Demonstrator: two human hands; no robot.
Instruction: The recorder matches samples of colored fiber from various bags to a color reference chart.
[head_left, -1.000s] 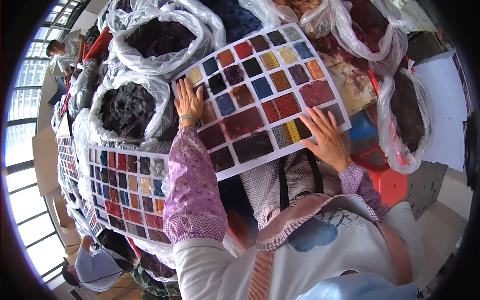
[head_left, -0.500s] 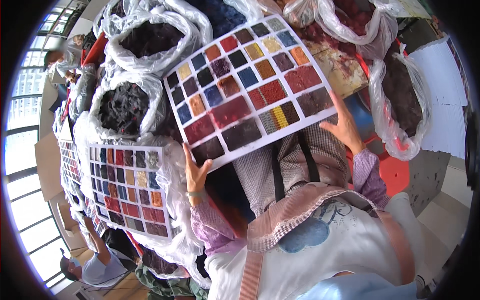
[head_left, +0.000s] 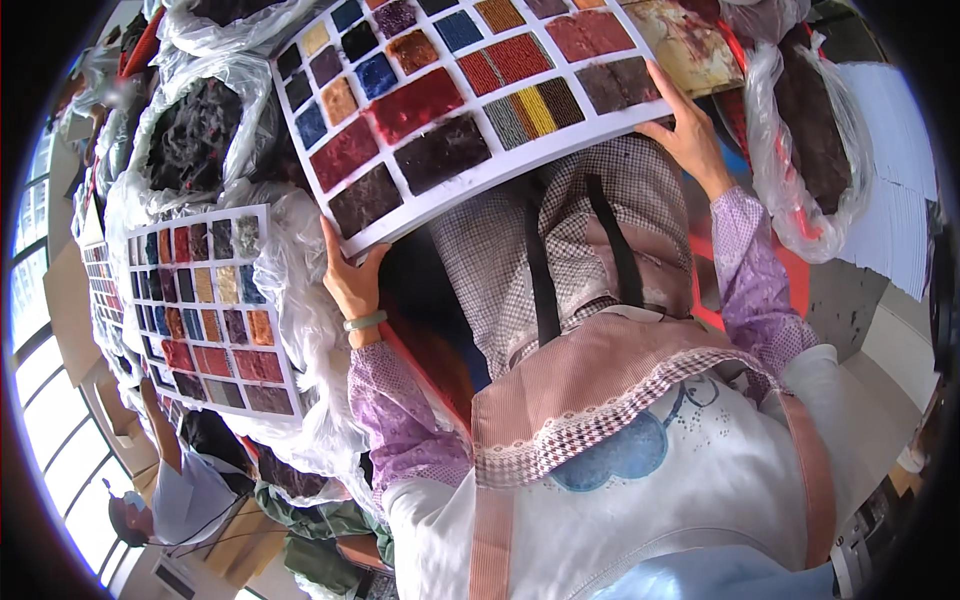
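A white swatch board (head_left: 478, 112) with rows of coloured, fuzzy fabric-like patches spans the space between my hands. It is tilted, and its far edge runs out of the picture at the top. My left hand (head_left: 351, 283) grips the near left corner, thumb toward the near edge and a finger up along the side. At the near right corner, my right hand (head_left: 692, 138) holds the board the same way. The fingers under the board are hidden. Small patches fill the visible far rows; larger red, dark brown and striped ones lie nearest me.
A second swatch board (head_left: 272, 318) leans on clear plastic at the left. Plastic-lined containers of dark fibre (head_left: 193, 135) stand beyond it, and another plastic-lined bag (head_left: 808, 150) is at the right. A red stool (head_left: 790, 282) is beside my legs. Another person (head_left: 190, 495) is at lower left.
The view has shifted, so most things appear higher and further left. The held board and both hands sit higher, with the board's far rows cut off. My grip looks the same.
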